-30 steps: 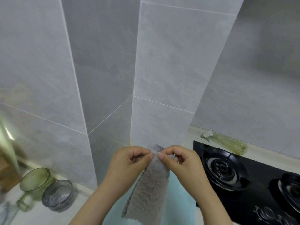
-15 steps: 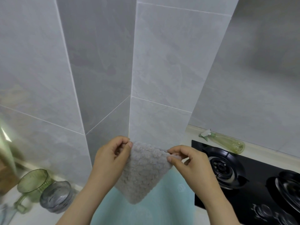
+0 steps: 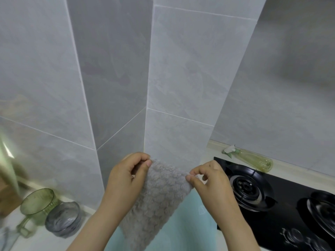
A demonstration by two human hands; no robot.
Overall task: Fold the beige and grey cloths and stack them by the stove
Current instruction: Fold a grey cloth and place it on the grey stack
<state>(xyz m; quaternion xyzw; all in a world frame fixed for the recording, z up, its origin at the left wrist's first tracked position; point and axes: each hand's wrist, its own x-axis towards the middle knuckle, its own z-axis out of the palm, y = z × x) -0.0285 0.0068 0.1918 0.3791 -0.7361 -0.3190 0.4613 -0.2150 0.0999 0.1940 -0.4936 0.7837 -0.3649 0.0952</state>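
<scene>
A fluffy grey cloth hangs in the air in front of the tiled wall, held up by its top edge. My left hand pinches the top left corner between thumb and fingers. My right hand pinches the top right corner. The cloth tapers down to a point near the bottom edge of the view. Under it lies a light blue mat on the counter. The black gas stove is to the right. No beige cloth is in view.
A green glass mug and a grey glass bowl stand on the white counter at the left. A yellowish spray bottle lies behind the stove against the wall. A tiled wall column juts out just behind my hands.
My hands have moved apart, spreading the cloth's top edge from a bunched strip into a wider sheet, and the cloth hangs slightly higher and further open.
</scene>
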